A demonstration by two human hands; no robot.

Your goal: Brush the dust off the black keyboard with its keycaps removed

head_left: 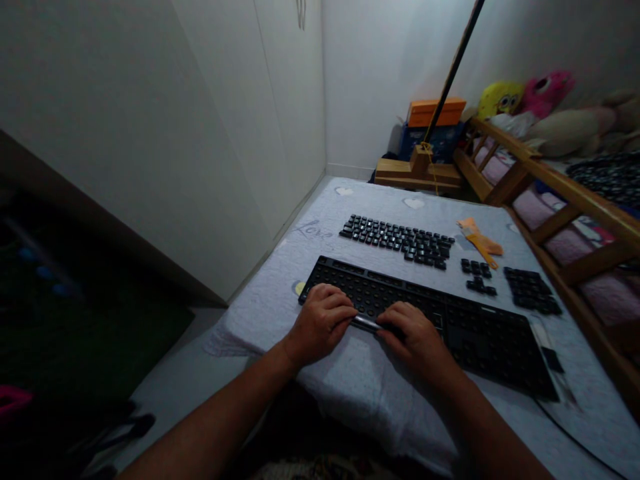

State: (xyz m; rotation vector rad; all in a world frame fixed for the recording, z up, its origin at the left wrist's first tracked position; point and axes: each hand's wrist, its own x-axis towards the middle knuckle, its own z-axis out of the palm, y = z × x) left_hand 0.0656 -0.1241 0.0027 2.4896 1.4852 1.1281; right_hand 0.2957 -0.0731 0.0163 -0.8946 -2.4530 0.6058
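A black keyboard (480, 340) with its keycaps off lies along the near side of the table. At its front edge sits a long, shiny dark space bar (367, 323). My left hand (324, 320) has its fingers closed on the bar's left end, and my right hand (407, 332) grips the right end. Whether the bar is seated or lifted is hidden by my fingers. Beyond the keyboard, loose black keycaps (400, 240) are laid out in rows. Smaller groups of keycaps (476, 268) and number-pad keycaps (533, 291) lie to the right.
An orange cloth (480, 237) with a yellow-handled tool lies behind the keycaps. Slim white and black tools (553, 360) rest beside the keyboard's right end. A cable (575, 437) runs off right. A wooden bed rail (565, 180) borders the table; a white cabinet (225, 133) stands left.
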